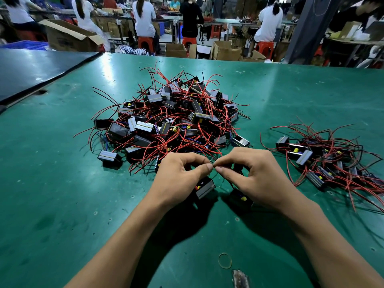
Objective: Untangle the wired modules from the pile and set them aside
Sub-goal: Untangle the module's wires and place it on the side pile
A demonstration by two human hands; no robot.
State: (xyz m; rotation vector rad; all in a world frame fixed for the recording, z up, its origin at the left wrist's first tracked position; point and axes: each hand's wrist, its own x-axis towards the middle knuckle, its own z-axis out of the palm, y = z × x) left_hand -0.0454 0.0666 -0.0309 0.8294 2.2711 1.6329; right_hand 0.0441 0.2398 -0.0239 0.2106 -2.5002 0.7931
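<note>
**Main pile** [172, 121]: black wired modules with red and black leads, heaped mid-counter just beyond the hands. The leads are interlocked and most of the stock is judged unsorted.

**Set-aside group** [324, 161]: a smaller cluster of the same modules at the right, well apart from the main pile. Probably kept distant so freed leads do not snag again.

**Modules in work:** left module [204, 187] beneath the left hand, right module [242, 197] beneath the right hand. Hanging or resting, cannot tell.

**Left hand** [178, 175], **right hand** [255, 173]: each pinches thumb to forefinger on a thin lead [211, 162] where the fingertips meet, other fingers curled. A fine grip, judged suited to teasing two crossed leads apart.

**Counter** [62, 183]: scuffed green mat, glossy under overhead light. Carries a rubber band [225, 260] near the front and a dark board [31, 67] at the left.

**Room:** workshop with seated workers [143, 15] on red stools [145, 41] and open cardboard boxes [68, 36].
</note>
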